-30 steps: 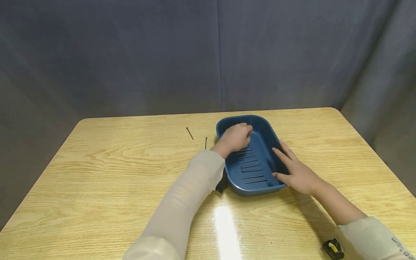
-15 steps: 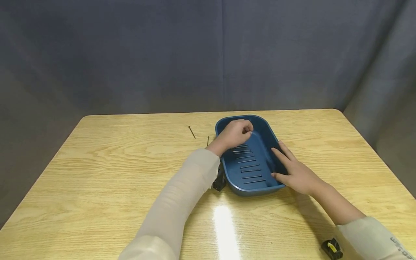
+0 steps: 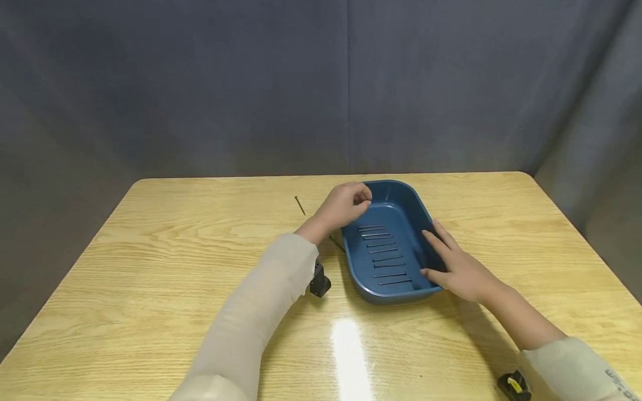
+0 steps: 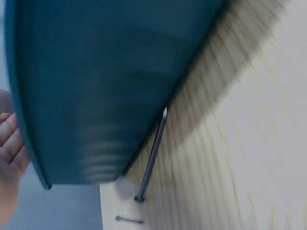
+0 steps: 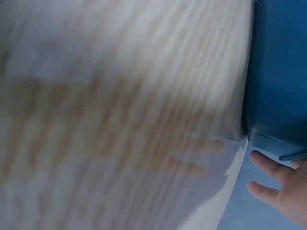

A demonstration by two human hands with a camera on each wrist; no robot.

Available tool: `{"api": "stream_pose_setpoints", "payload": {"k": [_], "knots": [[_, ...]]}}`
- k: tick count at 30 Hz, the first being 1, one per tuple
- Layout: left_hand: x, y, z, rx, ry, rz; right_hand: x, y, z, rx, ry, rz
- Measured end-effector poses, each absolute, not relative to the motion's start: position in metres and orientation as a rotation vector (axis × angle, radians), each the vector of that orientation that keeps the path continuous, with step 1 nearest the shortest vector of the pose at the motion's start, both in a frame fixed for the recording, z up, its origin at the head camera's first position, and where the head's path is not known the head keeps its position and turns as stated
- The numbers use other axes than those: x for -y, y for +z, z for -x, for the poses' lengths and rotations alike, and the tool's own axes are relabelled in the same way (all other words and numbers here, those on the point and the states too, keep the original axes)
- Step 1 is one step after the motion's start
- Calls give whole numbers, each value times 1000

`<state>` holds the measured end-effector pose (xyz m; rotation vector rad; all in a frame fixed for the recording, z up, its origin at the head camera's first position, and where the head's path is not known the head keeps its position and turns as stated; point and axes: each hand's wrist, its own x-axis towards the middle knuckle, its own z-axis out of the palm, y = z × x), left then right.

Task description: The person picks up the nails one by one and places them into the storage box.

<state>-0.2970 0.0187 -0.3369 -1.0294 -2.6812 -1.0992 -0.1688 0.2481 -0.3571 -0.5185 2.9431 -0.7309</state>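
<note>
A blue plastic basin [image 3: 386, 298] stands on the table, with several dark nails [image 3: 385, 258] lying in a column of roughly parallel rows on its floor. My left hand [image 3: 343, 205] hovers over the basin's left rim, its fingers loosely bent and nothing visible between them. On the opposite side, my right hand [image 3: 463, 271] rests on the right rim with fingers spread. One loose nail [image 4: 152, 155] lies on the table close against the basin's left wall, partly hidden by my left arm in the head view. Farther back lies a second nail [image 3: 300, 205].
The wooden table [image 3: 175, 267] reaches back to a grey-blue curtain [image 3: 241, 89]. A black wrist camera [image 3: 319, 281] shows under the left sleeve, and a black and yellow device [image 3: 514, 384] sits beside the right sleeve.
My left hand has moved left from inside the basin to its left rim, uncovering more of the basin floor. The right hand keeps its place on the rim.
</note>
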Motion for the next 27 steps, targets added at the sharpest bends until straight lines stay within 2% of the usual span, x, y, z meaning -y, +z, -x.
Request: {"api": "stream_pose_setpoints", "payload": {"k": [17, 27], "knots": [[30, -341, 290, 2721, -1082, 886, -248, -355, 168, -2970, -665, 535], [47, -351, 290, 2853, -969, 959, -247, -356, 167, -2956, -683, 503]]}}
